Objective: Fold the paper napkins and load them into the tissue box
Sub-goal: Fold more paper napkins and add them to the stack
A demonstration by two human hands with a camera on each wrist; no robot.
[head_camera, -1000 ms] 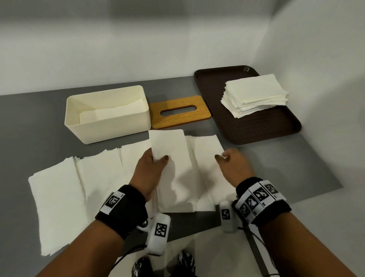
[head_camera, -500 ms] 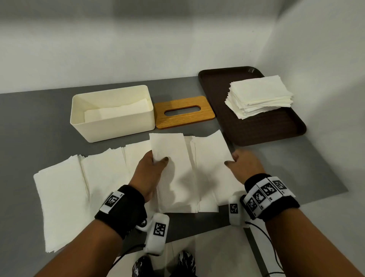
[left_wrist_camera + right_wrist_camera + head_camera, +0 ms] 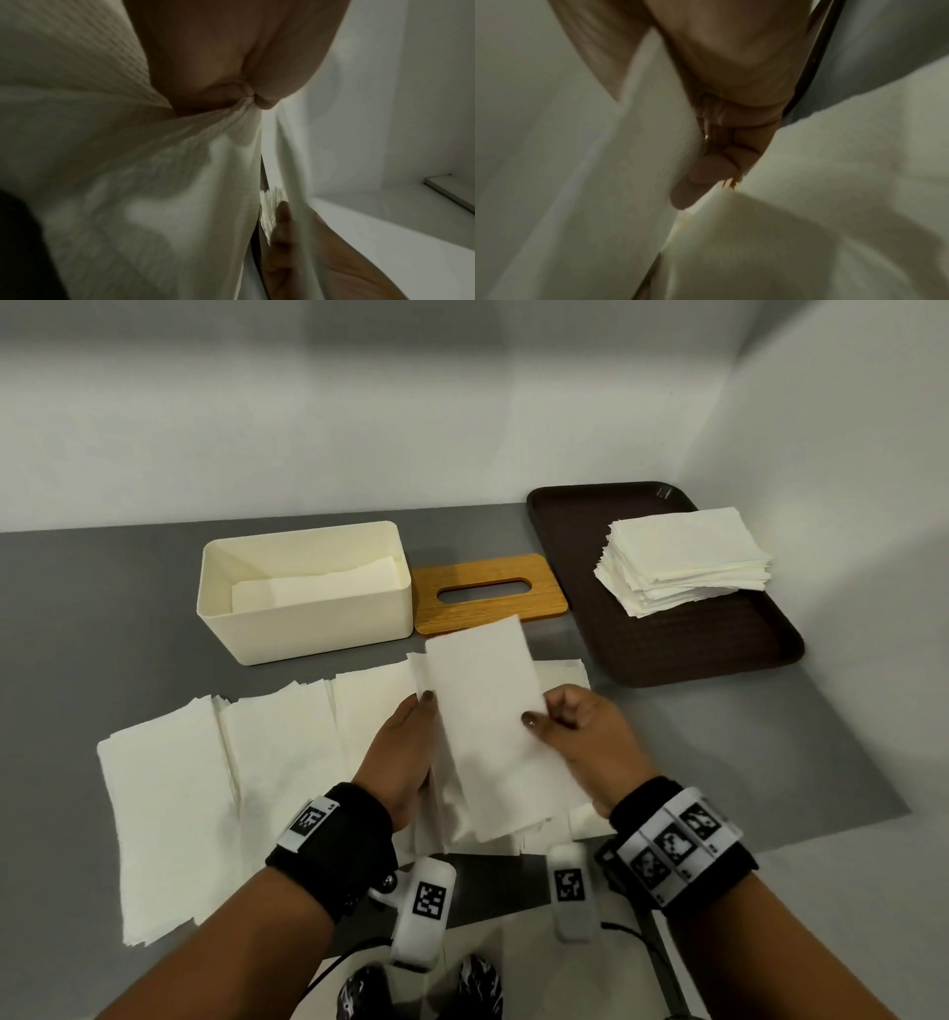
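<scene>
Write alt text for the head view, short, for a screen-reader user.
Both hands, left hand and right hand, hold one folded napkin by its side edges above a row of unfolded napkins on a grey table. Behind sit an open cream tissue box holding some napkins, its wooden lid, and a brown tray with a napkin stack.

Both forearms are bare to the wrist. The left hand has a dark-painted thumbnail, as does the right hand. Each wrist wears a wide black band. The left band carries one white tag with a black square code at its 12 o'clock edge. The right band bears a white strip with three such codes in a row. Under each wrist hangs a white camera pod with its own code; thin black cables trail from them toward 6 o'clock.
</scene>
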